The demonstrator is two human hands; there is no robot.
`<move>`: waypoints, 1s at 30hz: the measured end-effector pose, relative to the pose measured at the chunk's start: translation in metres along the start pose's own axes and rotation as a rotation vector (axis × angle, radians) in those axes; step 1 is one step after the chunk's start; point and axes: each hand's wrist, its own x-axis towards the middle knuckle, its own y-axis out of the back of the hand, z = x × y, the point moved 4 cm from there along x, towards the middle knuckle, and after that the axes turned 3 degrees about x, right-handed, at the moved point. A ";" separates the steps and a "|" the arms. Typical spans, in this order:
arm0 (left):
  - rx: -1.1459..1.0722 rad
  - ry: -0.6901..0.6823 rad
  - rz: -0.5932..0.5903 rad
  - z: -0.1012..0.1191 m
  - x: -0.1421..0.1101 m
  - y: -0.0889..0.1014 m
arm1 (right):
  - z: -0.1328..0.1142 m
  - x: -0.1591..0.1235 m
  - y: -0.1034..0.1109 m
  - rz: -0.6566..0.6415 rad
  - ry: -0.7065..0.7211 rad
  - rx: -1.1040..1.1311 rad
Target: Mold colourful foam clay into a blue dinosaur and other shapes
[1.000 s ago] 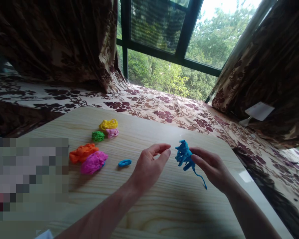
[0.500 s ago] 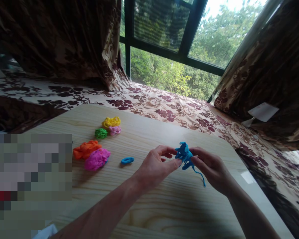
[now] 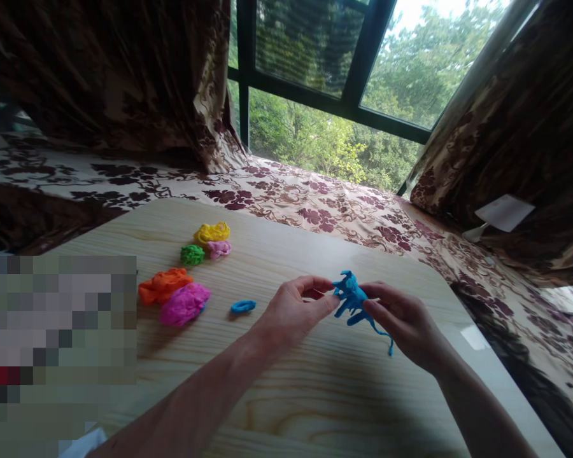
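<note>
Between my hands, above the table, is a small blue animal-shaped figure (image 3: 353, 297) with leg-like prongs and a thin strand like a tail trailing down to the right. Thumb and index finger of my left hand (image 3: 300, 308) pinch its left end. My right hand (image 3: 405, 320) grips the other end, the thumb in front and the fingers behind. What the figure is made of I cannot tell for sure. A blue ring (image 3: 243, 306) lies on the table to the left of my left hand.
On the pale wooden table (image 3: 286, 407), at the left, sit crumpled lumps: yellow (image 3: 212, 233), light pink (image 3: 219, 249), green (image 3: 191, 255), orange (image 3: 165, 286) and magenta (image 3: 185, 304). Flowered cloth (image 3: 315, 219) covers the window ledge behind. A pixelated patch hides the lower left.
The blue figure has turned slightly, so its prongs show more plainly. My left fingers have shifted a little left along its edge. The lumps and the ring stay in place on the table.
</note>
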 end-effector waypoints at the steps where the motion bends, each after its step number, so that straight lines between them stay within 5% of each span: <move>1: -0.006 0.000 0.009 0.000 0.000 0.001 | 0.001 0.000 0.001 0.013 -0.005 0.006; 7: -0.062 0.020 0.080 0.007 -0.003 0.005 | 0.003 -0.001 0.004 0.041 -0.048 0.042; 13: -0.182 -0.018 -0.083 0.013 -0.006 -0.006 | 0.002 0.001 -0.001 0.018 -0.010 0.008; 19: -0.102 0.046 0.156 0.003 -0.002 0.004 | 0.002 0.000 0.002 0.223 0.111 -0.177; 30: 0.002 -0.053 0.162 0.003 -0.004 -0.002 | -0.010 -0.004 -0.012 0.227 0.167 -0.306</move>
